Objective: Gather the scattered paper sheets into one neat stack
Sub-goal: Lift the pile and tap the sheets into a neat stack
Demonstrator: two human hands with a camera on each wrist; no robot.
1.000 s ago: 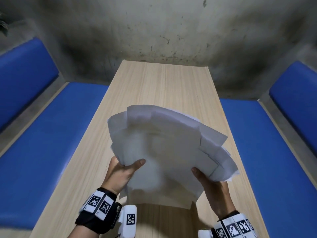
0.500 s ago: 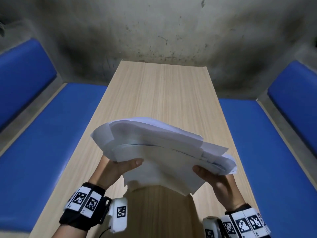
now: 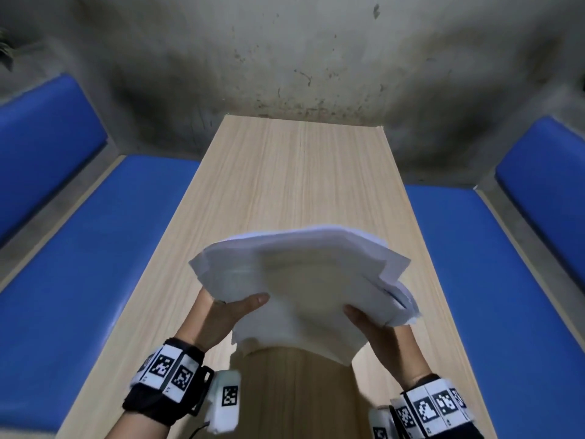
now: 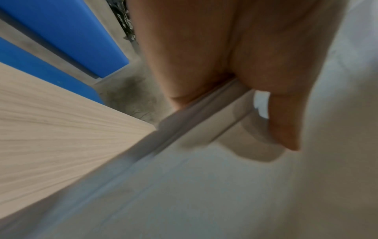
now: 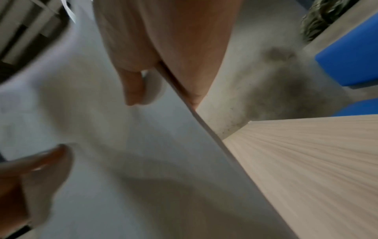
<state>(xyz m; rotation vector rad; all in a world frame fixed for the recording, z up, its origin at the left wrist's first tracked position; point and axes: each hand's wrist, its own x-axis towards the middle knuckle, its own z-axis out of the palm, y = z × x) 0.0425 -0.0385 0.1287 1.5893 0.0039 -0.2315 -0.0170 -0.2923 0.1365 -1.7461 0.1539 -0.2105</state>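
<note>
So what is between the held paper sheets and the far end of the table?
Nothing: in the head view the table top is bare wood from the paper sheets to its far edge.

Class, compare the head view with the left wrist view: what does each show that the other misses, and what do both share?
Only the head view shows the right hand, both marker wristbands, the right-hand blue bench and the sheets' ragged, unaligned outline. Only the left wrist view shows, close up, the layered sheet edges clamped under the left thumb. Both show the left hand, the paper sheets, the wooden table and blue seating.
</note>
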